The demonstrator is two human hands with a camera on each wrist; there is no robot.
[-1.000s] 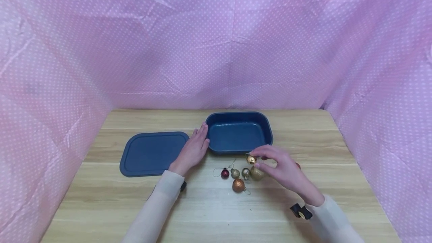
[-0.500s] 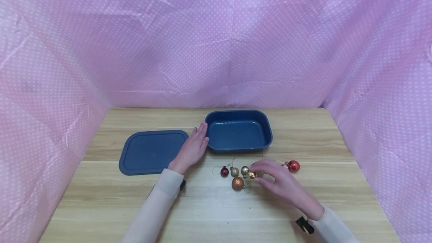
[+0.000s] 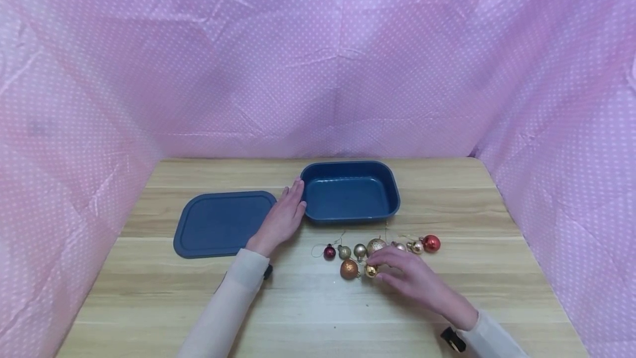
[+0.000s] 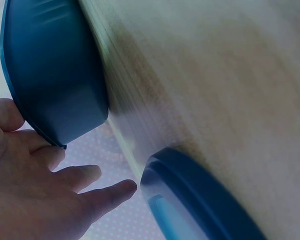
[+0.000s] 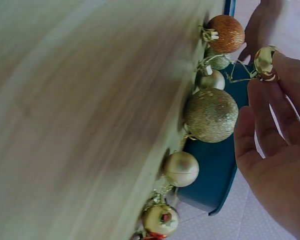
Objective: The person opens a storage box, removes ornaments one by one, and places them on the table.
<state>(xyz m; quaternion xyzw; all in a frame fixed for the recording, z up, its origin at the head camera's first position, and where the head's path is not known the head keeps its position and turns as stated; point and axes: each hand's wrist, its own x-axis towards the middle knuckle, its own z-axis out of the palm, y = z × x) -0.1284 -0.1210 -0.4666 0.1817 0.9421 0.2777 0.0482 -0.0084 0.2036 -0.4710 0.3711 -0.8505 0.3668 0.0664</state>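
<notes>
My left hand (image 3: 280,220) lies with straight fingers against the left side of the dark blue box (image 3: 397,210); in the left wrist view its fingertips touch the box's rim (image 4: 37,134). My right hand (image 3: 417,280) pinches a small shiny gold bauble (image 3: 370,270) between thumb and fingers, held off the table in the right wrist view. Close around it are an orange glitter bauble (image 3: 349,269), a large gold glitter bauble (image 3: 376,246), and a pale gold bauble (image 3: 360,251). The right hand partly hides another pale bauble (image 3: 399,246).
A flat blue lid (image 3: 223,224) lies on the wooden table (image 3: 298,314) left of the box. Further baubles sit before the box: dark red (image 3: 329,252), greenish glitter (image 3: 344,252), champagne (image 3: 416,247) and bright red (image 3: 431,243). Pink dotted cloth (image 3: 318,70) surrounds the table.
My right hand has brought the gold bauble from the box's near edge down towards me, beside the orange one. The baubles on the right have come into view. My left hand stays against the box.
</notes>
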